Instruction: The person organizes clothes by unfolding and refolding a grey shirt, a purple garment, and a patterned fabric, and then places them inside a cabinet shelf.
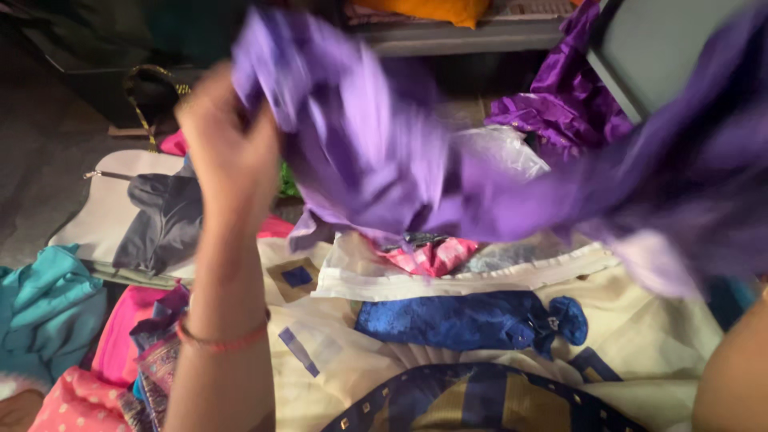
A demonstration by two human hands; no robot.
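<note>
1. Left hand [228, 148] raised, fingers clenched on one end of a purple cloth [376, 144]; red thread bracelet [220, 340] at the wrist.
2. Cloth lifted above the pile, blurred, stretching from the left grip rightward and slightly down across the view: long axis roughly left to right.
3. Right hand itself out of view; only a bare forearm [732, 376] at the lower right edge. Impossible to tell whether the far end of the cloth is gripped there. Left hand clearly the nearer one to the bunched end.
4. Below the cloth, no bare surface visible: a cream fabric with blue squares [384, 344], a blue embroidered piece [472, 320] lying on it, a pink patterned scrap [428, 256] just behind.
5. At left, a teal garment [44, 308], pink clothes [120, 336], a grey garment [164, 220] on a pale board.
6. Behind, a shiny purple satin heap [568, 96], a dim floor, an orange cloth [436, 10] on a shelf.
</note>
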